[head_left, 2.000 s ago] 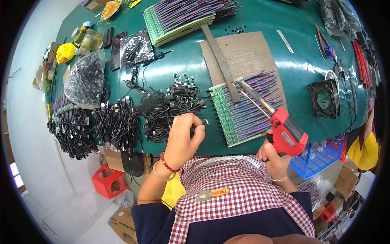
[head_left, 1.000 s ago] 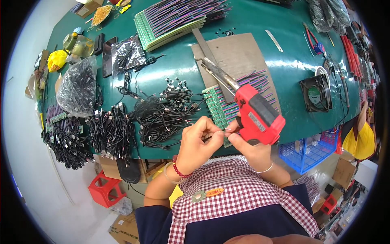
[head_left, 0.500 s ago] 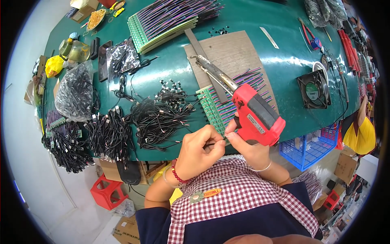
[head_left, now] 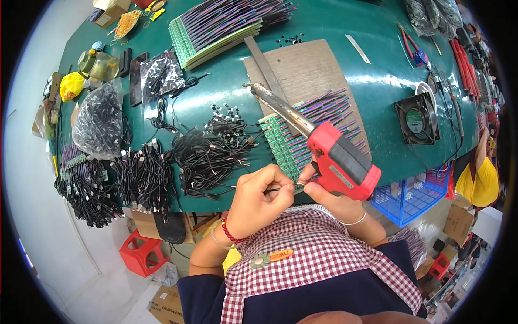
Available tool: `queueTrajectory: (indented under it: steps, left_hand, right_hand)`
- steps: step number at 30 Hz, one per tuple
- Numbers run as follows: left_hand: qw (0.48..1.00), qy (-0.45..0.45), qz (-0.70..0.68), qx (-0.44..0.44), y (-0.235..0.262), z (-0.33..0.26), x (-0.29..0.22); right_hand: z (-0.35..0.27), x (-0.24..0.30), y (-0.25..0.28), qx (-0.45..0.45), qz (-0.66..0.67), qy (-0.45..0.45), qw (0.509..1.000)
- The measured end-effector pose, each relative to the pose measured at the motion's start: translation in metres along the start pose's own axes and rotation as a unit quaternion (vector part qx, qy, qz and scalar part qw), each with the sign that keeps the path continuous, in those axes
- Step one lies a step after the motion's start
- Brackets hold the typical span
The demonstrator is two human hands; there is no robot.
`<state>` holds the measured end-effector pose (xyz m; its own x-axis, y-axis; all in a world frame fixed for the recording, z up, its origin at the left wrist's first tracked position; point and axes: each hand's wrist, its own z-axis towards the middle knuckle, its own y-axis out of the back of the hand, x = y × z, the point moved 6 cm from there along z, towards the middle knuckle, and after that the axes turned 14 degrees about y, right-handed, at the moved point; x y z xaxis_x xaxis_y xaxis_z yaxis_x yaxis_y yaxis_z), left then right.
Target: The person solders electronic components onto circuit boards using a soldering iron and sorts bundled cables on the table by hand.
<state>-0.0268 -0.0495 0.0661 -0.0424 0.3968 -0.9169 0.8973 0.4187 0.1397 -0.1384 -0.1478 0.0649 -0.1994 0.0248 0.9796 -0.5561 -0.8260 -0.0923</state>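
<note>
My left hand (head_left: pixel 261 195) pinches a thin black cable (head_left: pixel 274 189), its tip pointing right toward my other hand. My right hand (head_left: pixel 335 204) is closed round the grip of a red and black soldering gun (head_left: pixel 344 162), whose long metal barrel points up and left above the table. The thumb and forefinger of that hand meet at the cable's end; the wire ends between the fingertips are too small to make out. Just beyond my hands lies a green circuit board panel (head_left: pixel 280 146) with purple-black wires, partly under the gun.
A brown board (head_left: pixel 307 65) and a metal ruler (head_left: pixel 263 65) lie beyond the panel. To the left are heaps of black cables (head_left: pixel 202 167). Stacked wired panels (head_left: pixel 216 32) lie at the back. A black fan (head_left: pixel 415 121) stands right, a blue crate (head_left: pixel 402 200) below it.
My left hand has shifted slightly left and the fingertips have parted a little, showing the cable end. The soldering gun's barrel has swung slightly down and left.
</note>
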Motion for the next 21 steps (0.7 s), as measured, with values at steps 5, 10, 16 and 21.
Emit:
queueTrajectory:
  steps: [5, 10, 16, 21]
  left_hand:
    - [0.999, -0.014, 0.013, 0.037, -0.004, 0.002, -0.001]
    - [0.999, -0.039, -0.012, 0.013, -0.005, 0.003, 0.001]
    - [0.996, -0.041, -0.004, -0.082, -0.008, 0.001, -0.007]
    - [0.98, -0.062, 0.096, -0.16, 0.009, 0.015, -0.012]
  right_hand:
    - [-0.004, -0.004, 0.004, -0.018, -0.06, 0.004, 0.998]
    - [-0.011, -0.005, 0.001, -0.036, -0.007, -0.054, 0.998]
    - [-0.01, -0.011, 0.0, -0.117, -0.015, -0.08, 0.99]
    - [-0.022, -0.016, 0.004, -0.157, 0.001, -0.088, 0.984]
